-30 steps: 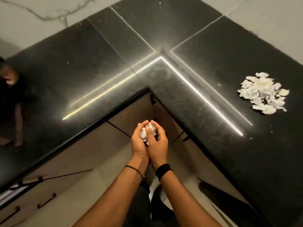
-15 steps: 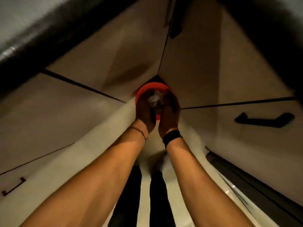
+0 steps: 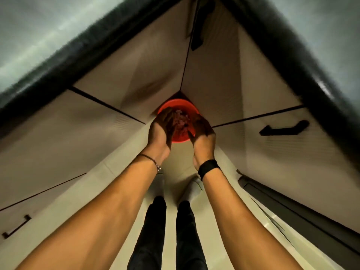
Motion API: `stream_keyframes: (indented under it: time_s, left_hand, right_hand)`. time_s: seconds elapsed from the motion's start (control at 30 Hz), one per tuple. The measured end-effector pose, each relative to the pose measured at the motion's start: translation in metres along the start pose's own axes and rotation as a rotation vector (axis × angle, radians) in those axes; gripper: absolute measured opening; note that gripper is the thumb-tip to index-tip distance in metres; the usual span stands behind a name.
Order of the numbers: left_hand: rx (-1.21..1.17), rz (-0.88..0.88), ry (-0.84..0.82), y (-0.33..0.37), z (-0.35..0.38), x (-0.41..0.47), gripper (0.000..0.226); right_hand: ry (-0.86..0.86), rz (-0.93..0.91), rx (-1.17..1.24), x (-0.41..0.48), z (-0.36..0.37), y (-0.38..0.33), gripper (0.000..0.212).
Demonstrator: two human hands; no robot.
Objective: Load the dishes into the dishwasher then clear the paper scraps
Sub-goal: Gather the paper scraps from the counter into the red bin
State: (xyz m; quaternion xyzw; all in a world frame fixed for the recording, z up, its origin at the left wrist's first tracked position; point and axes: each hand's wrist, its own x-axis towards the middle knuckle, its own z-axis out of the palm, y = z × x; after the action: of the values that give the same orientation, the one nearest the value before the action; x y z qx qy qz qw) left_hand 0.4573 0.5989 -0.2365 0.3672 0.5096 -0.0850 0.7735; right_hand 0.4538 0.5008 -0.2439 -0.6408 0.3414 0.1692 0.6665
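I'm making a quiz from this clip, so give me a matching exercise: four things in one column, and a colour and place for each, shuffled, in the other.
Things:
1 bin
2 paper scraps
3 wristband
4 cabinet handle

Colour and place:
a black, on the right wrist
b pale, at the bin's mouth
c red, low in the corner
d black, far right of the view

Pairs: 1-c, 2-b, 3-a, 4-d

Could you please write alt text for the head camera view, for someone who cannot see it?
A left hand and right hand reach down over a red bin in the corner where beige cabinets meet, paper scraps showing between them. A dark countertop edge runs above.
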Motion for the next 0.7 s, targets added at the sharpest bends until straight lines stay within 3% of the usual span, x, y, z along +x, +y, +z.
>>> stream_keyframes:
  time_s: [0.1,0.2,0.4,0.7]
  left_hand:
    - [0.097,0.100,0.016,0.019,0.008,-0.060,0.033]
    - [0.183,0.172,-0.083,0.041,0.020,-0.135,0.033]
    - [0.276,0.354,-0.262,0.071,0.046,-0.262,0.032]
    - [0.336,0.509,-0.479,0.063,0.125,-0.335,0.032]
  right_hand:
    - [-0.005,-0.036,-0.087,-0.047,-0.017,-0.039,0.015]
    - [-0.109,-0.100,-0.023,-0.104,-0.036,-0.091,0.018]
    - [-0.151,-0.339,0.045,-0.199,-0.082,-0.177,0.026]
    - [-0.090,-0.546,0.232,-0.220,-0.158,-0.244,0.028]
